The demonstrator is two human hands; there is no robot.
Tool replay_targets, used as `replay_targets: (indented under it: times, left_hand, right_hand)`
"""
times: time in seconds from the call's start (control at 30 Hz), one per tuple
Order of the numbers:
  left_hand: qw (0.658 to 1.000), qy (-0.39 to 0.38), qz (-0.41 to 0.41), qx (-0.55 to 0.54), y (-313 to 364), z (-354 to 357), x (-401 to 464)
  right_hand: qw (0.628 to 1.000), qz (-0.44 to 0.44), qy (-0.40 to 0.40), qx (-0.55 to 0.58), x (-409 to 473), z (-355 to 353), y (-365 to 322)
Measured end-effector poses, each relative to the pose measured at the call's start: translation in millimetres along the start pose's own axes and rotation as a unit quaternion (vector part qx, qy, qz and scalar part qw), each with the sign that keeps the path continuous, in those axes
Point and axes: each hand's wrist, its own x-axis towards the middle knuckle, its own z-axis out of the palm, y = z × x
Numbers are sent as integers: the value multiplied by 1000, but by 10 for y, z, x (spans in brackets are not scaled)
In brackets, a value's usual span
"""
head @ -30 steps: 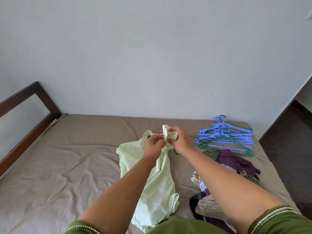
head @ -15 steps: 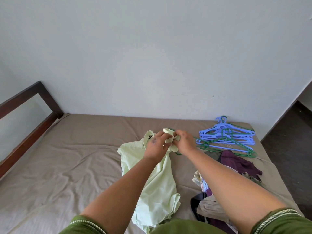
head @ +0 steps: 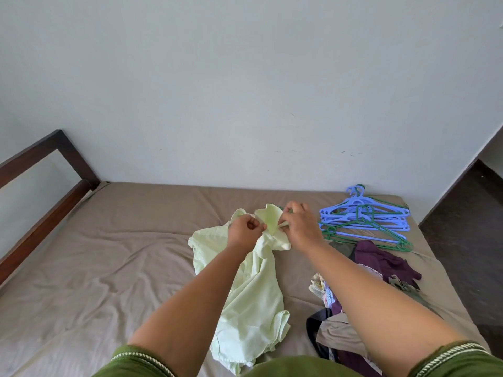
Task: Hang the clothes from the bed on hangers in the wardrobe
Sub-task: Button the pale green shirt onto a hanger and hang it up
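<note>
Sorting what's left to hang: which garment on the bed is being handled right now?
The pale green shirt: both hands, left hand and right hand, grip its collar. The purple garment and the rest of the pile lie untouched.

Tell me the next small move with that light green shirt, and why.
Probably finish fastening the collar. Both the left hand and the right hand pinch the light green shirt at its neck, a green hanger seemingly inside; the spare hangers lie untouched.
</note>
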Motion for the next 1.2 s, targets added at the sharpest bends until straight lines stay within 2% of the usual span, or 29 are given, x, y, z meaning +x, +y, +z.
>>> replay_targets:
  times: [0.07, 0.13, 0.27, 0.37, 0.5, 0.77, 0.93, 1.1, 1.2]
  left_hand:
    - [992, 39, -59, -104, -15, -21, 26]
    - [983, 43, -79, -159, 0, -18, 48]
    - [982, 7, -72, -173, 64, 37, 67]
    - [989, -26, -45, -135, 82, 27, 55]
    - [987, -70, -34, -140, 95, -12, 48]
    - [996, -51, -11, -71, 69, 6, 13]
    - [996, -58, -28, -62, 69, 23, 3]
    - [987, -140, -44, -73, 79, -65, 34]
    - [975, -175, -69, -116, 132, -125, 21]
  right_hand:
    - [997, -55, 45, -38, 6, -41, 12]
    - [989, -132, 55, -43, 12, -62, -33]
    - [976, -216, 10, -36, -5, 48, -120]
    - [981, -193, -7, -1, -4, 113, -117]
    - [988, -153, -13, 25, 47, 87, -77]
    - [988, -36, -10, 148, 18, 73, -92]
    - [987, -88, -8, 138, 41, 39, -78]
    - [985, -148, 21, 83, 38, -22, -102]
    - [983, -173, 39, 52, 51, -37, -95]
